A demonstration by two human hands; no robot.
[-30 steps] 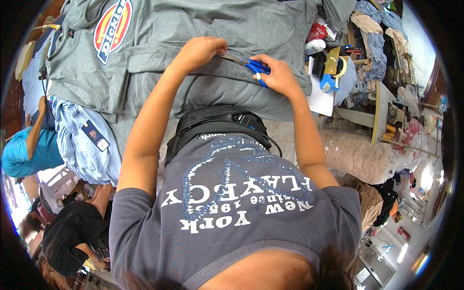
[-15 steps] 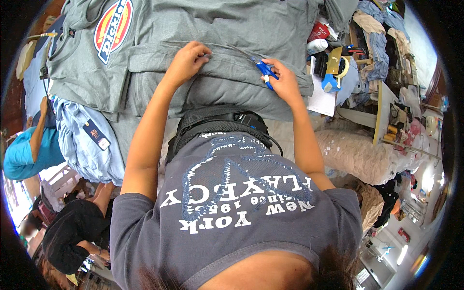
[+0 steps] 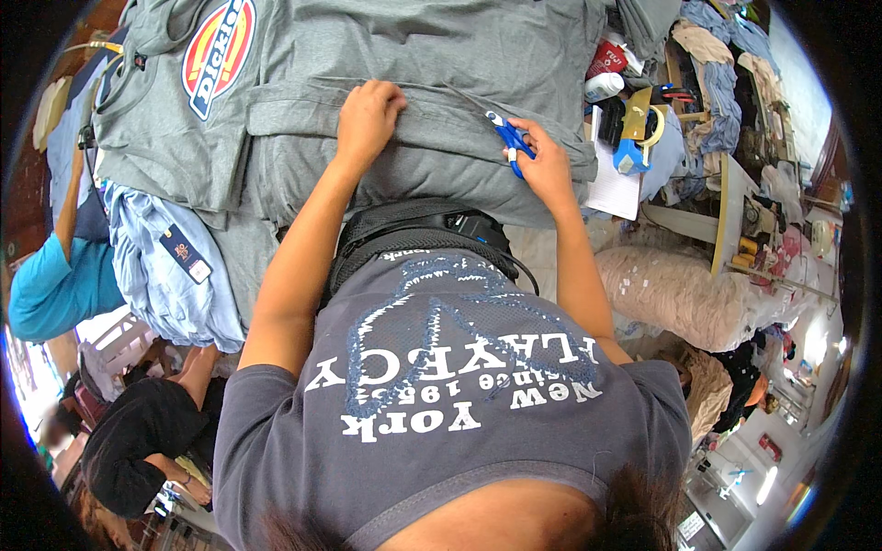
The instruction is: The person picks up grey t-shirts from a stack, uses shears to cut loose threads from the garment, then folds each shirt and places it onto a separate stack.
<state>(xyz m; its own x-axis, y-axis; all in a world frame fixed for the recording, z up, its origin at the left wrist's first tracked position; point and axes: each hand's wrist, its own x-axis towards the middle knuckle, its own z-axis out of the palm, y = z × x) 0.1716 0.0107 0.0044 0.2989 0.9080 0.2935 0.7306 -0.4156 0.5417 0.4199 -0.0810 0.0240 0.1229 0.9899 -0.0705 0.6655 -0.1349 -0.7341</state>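
Observation:
A grey T-shirt (image 3: 386,41) with a round red, yellow and blue print lies spread before me, part of its cloth folded in a band (image 3: 303,110) near my side. Over that band my left hand (image 3: 370,119) is closed, fingers curled in; whatever they pinch is too small or hidden. My right hand (image 3: 544,170) grips blue-handled scissors (image 3: 516,142), fingers at the loops. The thin blades point up and left, over the cloth, apart from my left hand.
To the right stand a blue tape dispenser (image 3: 630,158), a white bottle (image 3: 604,87) and white paper (image 3: 614,188). A light blue garment (image 3: 170,248) with a dark tag hangs at the left. Two people are at the left, one in a blue top (image 3: 69,280). A wrapped bundle (image 3: 680,289) lies right.
My left hand has shifted slightly right and turned, still curled over the cloth. The scissors have moved a little right and down in my right hand.

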